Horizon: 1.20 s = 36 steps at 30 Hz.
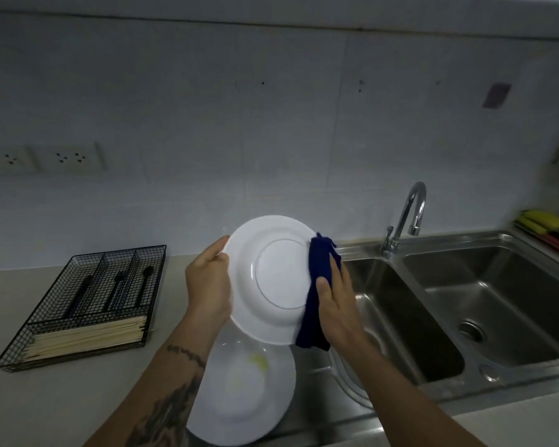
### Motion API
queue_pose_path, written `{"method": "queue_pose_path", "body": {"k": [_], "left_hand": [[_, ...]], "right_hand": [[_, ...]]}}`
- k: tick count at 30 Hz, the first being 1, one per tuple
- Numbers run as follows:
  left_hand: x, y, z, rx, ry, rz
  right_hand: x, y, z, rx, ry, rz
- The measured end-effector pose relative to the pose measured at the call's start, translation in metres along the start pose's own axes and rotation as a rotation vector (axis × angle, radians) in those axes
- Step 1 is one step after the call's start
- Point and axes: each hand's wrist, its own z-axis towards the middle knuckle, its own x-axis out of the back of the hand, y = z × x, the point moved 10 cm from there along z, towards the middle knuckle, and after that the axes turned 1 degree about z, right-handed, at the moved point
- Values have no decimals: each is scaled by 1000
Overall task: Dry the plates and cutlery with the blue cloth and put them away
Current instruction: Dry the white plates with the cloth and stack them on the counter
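A white plate (268,279) is held up on edge above the counter, its underside toward me. My left hand (207,285) grips its left rim. My right hand (334,304) holds the dark blue cloth (317,285) against the plate's right rim, fingers curled over the cloth. Below them a second white plate (239,398) lies flat, with a yellowish smear on it. A black wire cutlery tray (78,304) at the left holds dark-handled cutlery (117,290) and a bundle of pale chopsticks (88,337).
A steel double sink (465,301) fills the right side, with a chrome tap (407,214) behind it. Yellow and red items (546,227) sit at the far right. A tiled wall with power sockets (42,158) runs along the back of the counter (46,398).
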Motion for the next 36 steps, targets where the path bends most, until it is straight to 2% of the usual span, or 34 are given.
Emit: {"method": "queue_pose_path", "body": {"k": [3,6,10,12,15,17,20,22,26,29,32,36], "left_hand": [[-4,-4,-9,-10,-9,49],[-16,-10,-18,5,-39,103],[-38,-16,-33,29,-21,69],[-45,-18,-39,11,-21,53],[-47,-19,-45,3,-1,26],[-41,-18,-47,3,60,-9],[-33,-16,-56,-18,139,-55],[-35,-19,-64,-43,112,-17],[-33,-28,-61,-19,-21,139],[-23,-19,-53,-25,-30,284],[-15,-4,-44,-106,-19,383],[0,0,-29,-139,-57,401]], "right_hand": [[6,2,10,-29,18,33],[19,-20,36,34,38,-168],[8,-69,45,288,-44,-536],[1,-80,36,391,-102,-596],[7,-68,38,385,-147,-560],[21,-46,47,269,-147,-487],[37,-1,59,-1,-210,-147],[42,17,62,-88,-230,65],[52,13,61,2,-190,24],[49,-7,58,112,-199,-52],[37,-24,53,160,-219,-131],[19,-37,46,184,-201,-182]]}}
